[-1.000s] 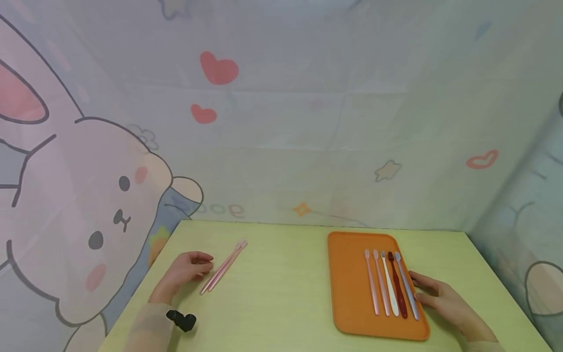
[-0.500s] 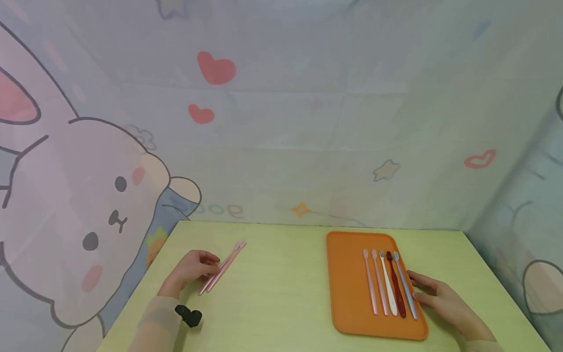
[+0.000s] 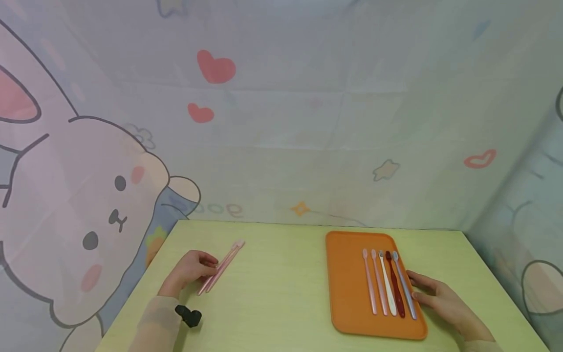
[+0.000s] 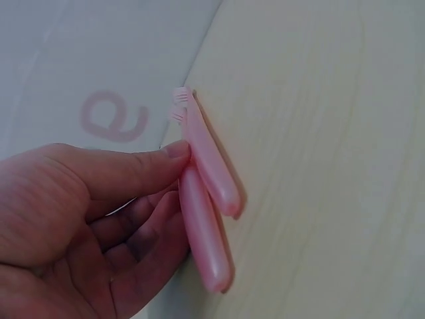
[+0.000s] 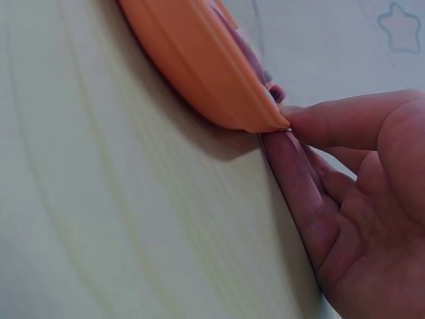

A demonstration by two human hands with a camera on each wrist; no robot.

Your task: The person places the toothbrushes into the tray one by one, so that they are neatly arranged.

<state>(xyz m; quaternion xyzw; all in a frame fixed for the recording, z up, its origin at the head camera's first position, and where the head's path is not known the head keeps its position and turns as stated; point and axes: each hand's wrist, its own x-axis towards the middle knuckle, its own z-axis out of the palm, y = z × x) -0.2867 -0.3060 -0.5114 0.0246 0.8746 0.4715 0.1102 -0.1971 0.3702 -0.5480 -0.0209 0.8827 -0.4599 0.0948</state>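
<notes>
My left hand [image 3: 191, 270] pinches the pair of slim pink toothbrushes [image 3: 227, 264] at the table's left side. In the left wrist view, the thumb lies against the lower toothbrush [image 4: 204, 232] near its neck, its handle overlapping the upper toothbrush [image 4: 216, 169]; the fingertips behind them are hidden. Over on the right, my right hand [image 3: 444, 303] grips the edge of an orange tray [image 3: 349, 293]. The right wrist view has the thumb on top of the tray's rim [image 5: 199, 60] and fingers beneath it.
Several toothbrushes lie side by side on the tray: two pink, a white toothbrush [image 3: 389, 288], a dark red toothbrush [image 3: 397, 288] and a blue-grey toothbrush [image 3: 405, 288]. A printed cloth [image 3: 281, 122] rises behind the pale yellow table [image 3: 272, 293].
My left hand has moved right onto the pink toothbrushes and taken hold of them. The right hand stays at the tray's edge.
</notes>
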